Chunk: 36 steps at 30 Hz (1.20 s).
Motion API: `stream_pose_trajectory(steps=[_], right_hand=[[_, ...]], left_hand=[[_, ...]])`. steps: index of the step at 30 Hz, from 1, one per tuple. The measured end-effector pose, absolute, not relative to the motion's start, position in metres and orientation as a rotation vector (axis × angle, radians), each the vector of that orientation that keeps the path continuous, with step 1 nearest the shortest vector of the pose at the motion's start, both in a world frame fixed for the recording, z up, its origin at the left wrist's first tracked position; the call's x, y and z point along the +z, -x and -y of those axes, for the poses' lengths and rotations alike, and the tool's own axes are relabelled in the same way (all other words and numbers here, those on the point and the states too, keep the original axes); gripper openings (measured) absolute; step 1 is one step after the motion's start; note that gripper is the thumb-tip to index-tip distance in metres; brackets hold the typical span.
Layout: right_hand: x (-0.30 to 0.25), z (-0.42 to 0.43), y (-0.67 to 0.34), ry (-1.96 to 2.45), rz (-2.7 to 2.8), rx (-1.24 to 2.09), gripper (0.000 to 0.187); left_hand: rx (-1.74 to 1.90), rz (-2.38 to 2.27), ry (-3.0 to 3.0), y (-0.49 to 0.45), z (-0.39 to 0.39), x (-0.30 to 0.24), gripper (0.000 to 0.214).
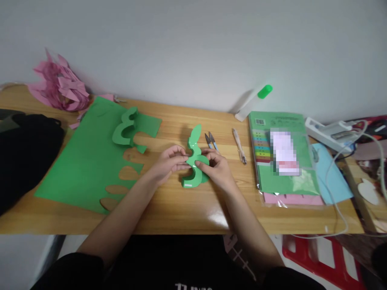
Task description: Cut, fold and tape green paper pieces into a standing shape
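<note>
A curling green paper cutout [197,177] with leaf shapes and a pointed tip is held just above the wooden table, between both hands. My left hand [169,163] is closed, its fingertips pinching the left edge of the piece. On the other side, my right hand [219,171] grips it, the thumb on top of a rounded leaf and the fingers partly hidden behind. A small white strip [188,185] shows on the lower end. Blue-handled thread snips [211,139] lie just beyond my right hand, and a clear pen [239,146] rests further right.
A large green sheet [81,165] with cut-out edges lies left, a curled green offcut [122,131] on it. Behind are crumpled pink paper scraps [65,86]. A glue stick with a green cap [265,92], a green paper pack [284,181] and a power strip [328,135] are right.
</note>
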State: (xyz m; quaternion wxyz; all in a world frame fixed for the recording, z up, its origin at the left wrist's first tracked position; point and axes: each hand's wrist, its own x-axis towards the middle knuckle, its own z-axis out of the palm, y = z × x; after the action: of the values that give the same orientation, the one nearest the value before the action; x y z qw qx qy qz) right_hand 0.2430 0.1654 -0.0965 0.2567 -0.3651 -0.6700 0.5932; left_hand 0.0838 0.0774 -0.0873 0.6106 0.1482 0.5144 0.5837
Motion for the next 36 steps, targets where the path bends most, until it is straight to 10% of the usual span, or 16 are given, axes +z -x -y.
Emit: stream_pose_trajectory(steps=[36], right_hand=[[-0.084, -0.171, -0.241, 1.217, 1.168, 1.930, 0.039]], left_hand=[[1.466, -1.304, -0.211, -0.088, -0.082, -0.084, 0.050]])
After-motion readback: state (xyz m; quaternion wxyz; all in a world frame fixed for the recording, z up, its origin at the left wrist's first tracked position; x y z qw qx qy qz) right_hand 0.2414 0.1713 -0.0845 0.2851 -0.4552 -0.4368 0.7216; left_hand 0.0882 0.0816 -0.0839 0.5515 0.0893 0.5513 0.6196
